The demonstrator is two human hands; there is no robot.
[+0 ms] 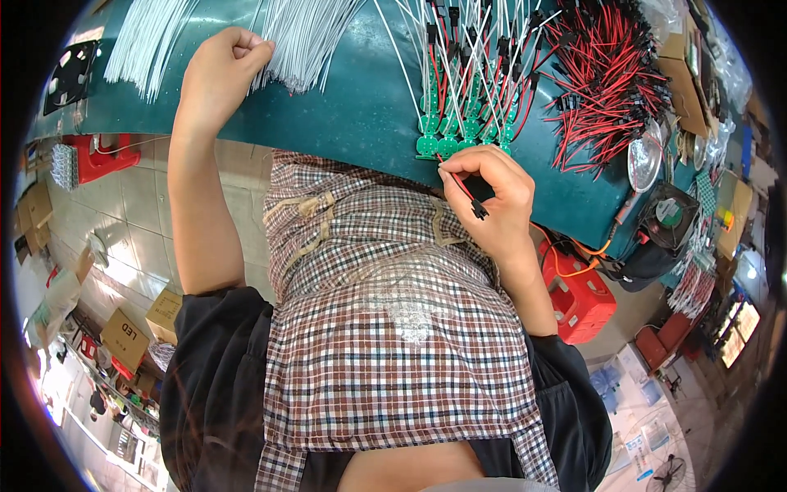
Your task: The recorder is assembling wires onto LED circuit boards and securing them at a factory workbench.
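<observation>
My left hand point(223, 72) is curled into a fist at the edge of a bundle of thin white wires point(305, 37) on the teal table point(361, 107), its fingertips pinched on the strands. My right hand point(492, 193) grips a short red-and-black wire point(464, 190) ending in a small black connector, at the table's near edge. Just beyond that hand lies a row of small round green circuit boards point(459, 135) with white, red and black leads fanning away from them.
A heap of red-and-black connector wires point(607, 74) lies at the right, beside a round metal dish point(643, 160) and a small black fan point(668, 217). More white wires point(147, 41) lie far left. Red stools point(102, 156) point(578, 299) and cardboard boxes point(123, 336) stand on the floor.
</observation>
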